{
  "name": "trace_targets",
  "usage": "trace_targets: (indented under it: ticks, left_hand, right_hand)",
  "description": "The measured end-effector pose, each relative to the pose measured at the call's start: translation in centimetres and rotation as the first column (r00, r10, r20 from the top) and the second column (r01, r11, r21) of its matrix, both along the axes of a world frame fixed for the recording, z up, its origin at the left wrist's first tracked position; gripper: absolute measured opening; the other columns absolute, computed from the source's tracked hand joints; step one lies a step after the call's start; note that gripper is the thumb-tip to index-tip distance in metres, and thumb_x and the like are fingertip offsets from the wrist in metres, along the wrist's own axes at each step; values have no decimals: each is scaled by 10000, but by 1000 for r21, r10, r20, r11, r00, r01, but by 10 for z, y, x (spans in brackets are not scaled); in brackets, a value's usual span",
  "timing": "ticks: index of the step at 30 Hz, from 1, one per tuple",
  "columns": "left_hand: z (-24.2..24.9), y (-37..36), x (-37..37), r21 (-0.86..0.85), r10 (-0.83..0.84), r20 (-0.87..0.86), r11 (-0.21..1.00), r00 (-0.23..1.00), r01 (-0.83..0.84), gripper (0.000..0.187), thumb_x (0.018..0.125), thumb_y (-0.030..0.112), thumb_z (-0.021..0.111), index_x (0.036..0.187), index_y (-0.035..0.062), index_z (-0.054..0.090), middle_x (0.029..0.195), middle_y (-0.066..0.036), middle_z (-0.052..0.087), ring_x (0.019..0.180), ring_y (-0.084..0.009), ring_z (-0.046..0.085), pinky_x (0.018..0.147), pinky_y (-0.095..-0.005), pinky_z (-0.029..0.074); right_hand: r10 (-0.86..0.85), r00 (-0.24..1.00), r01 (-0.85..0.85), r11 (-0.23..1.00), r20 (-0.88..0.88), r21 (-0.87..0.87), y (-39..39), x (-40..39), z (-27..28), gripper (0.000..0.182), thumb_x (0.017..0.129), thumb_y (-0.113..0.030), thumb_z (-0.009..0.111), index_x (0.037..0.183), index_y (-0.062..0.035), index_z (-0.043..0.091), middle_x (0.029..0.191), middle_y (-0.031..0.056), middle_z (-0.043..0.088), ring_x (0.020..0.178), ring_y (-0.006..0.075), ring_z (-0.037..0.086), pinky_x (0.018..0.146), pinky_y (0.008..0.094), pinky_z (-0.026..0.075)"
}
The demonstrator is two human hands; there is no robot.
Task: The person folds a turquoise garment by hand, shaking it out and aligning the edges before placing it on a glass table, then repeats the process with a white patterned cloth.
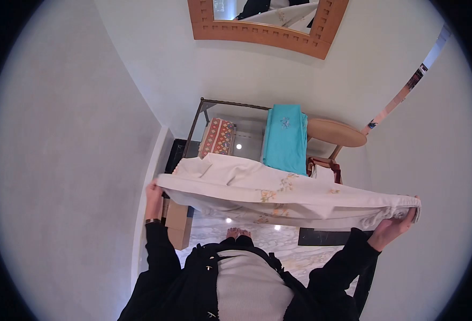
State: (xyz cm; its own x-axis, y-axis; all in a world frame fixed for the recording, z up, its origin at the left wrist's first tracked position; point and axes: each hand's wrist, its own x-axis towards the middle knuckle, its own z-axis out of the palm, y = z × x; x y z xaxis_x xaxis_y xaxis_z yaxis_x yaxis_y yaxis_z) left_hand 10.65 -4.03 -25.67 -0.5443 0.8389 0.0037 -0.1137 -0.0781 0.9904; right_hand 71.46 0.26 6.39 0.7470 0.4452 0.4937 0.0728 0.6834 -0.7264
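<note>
A long white cloth with orange and green flower embroidery stretches sideways between my two hands, in folds. My left hand grips its left end, fingers partly hidden at the edge. The right end is bunched in my right hand, with the fingers wrapped round it. Behind the cloth, a folded turquoise cloth with a small blue motif hangs over a dark metal-framed glass table. A patterned orange and white folded textile lies to its left. The white cloth hides the table's front.
A round-topped wooden chair or stool stands right of the table, beside a red-edged item. Below my left hand is a cardboard box. A wood-framed mirror hangs on the wall. My feet are on the marble floor.
</note>
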Motion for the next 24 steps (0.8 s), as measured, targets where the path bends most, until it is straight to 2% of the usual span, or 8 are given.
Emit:
trace_targets:
  ticks: [1,3,8,14,17,20,23,24]
  left_hand:
    - [37,-1,2,91,43,135,994,990,-55,256,960,251,599,998,7,667,840,37,639,729,-81,559,655,-278,452]
    - [58,-12,-46,82,42,-10,996,999,-41,262,952,238,606,997,-12,667,804,34,620,732,-77,552,654,-247,441]
    - [200,-28,-64,3,150,-788,971,597,-239,96,847,12,621,940,2,605,736,6,589,691,-100,544,636,-267,456]
    - [205,0,-35,290,338,-875,939,348,-182,153,828,-100,540,866,34,476,801,-10,520,736,-97,483,684,-228,410]
    - [141,22,-49,293,240,-467,950,851,-107,185,824,-117,525,877,49,463,864,-26,525,799,-79,476,673,-197,375]
    - [104,25,-56,169,95,-433,985,896,-23,197,816,-105,536,899,59,467,796,-8,530,780,-74,493,653,-208,395]
    - [131,14,-36,100,120,-448,991,886,-83,198,802,-88,553,898,61,464,713,12,528,701,-60,468,596,-220,389]
    - [140,10,-38,123,191,-595,982,781,-146,211,767,-75,585,892,57,479,644,-14,538,594,-94,483,560,-243,398]
  right_hand:
    - [-34,999,34,999,-27,-10,1,9,2,330,986,-169,487,1226,46,563,1200,119,579,1099,197,565,996,343,440]
    - [-49,999,49,998,-10,-28,1,30,4,410,1000,-210,496,1316,50,517,1308,119,542,1184,198,530,1007,332,428]
    - [-109,993,109,994,-39,-1,-8,63,19,423,1008,-240,493,1313,51,521,1298,124,548,1161,204,545,999,330,434]
    - [-213,977,211,976,-26,-44,-31,48,33,411,1024,-240,458,1319,40,523,1317,119,529,1151,197,547,988,320,438]
    - [-272,962,272,962,-15,34,-42,52,39,405,1027,-240,457,1322,27,529,1317,114,529,1148,187,545,980,311,439]
    - [-300,952,304,949,-55,85,-57,60,47,415,1022,-261,471,1333,8,527,1320,108,528,1152,177,545,975,304,442]
    - [-361,928,368,927,-87,79,-87,69,67,436,1023,-286,460,1360,-14,506,1303,94,539,1142,176,546,963,304,451]
    - [-404,913,408,911,-62,66,-99,74,74,430,1025,-283,454,1363,-22,505,1304,94,537,1137,178,547,958,305,454]
